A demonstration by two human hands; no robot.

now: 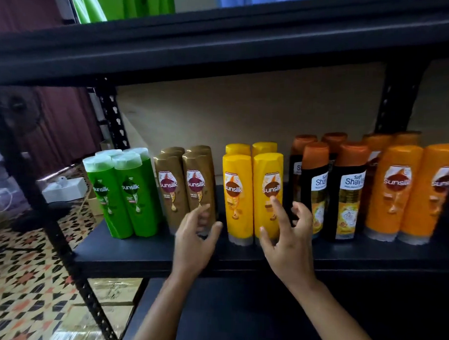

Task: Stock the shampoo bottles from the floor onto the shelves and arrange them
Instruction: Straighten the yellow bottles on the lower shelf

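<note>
1. Shelf (pixel 144 253), black metal, carries upright shampoo bottles grouped by colour from left to right: green bottles (pixel 123 194); gold bottles (pixel 184 188); yellow bottles (pixel 253 193); black bottles with orange caps (pixel 329 188); orange bottles (pixel 406 191).
2. Left hand (pixel 195 240) reaches to the base of the front right gold bottle; fingers loosely spread, grasping nothing.
3. Right hand (pixel 287 245) hovers before the yellow and black groups; fingers splayed, released.
4. Patterned floor tiles (pixel 23 277) lie at lower left.
</note>
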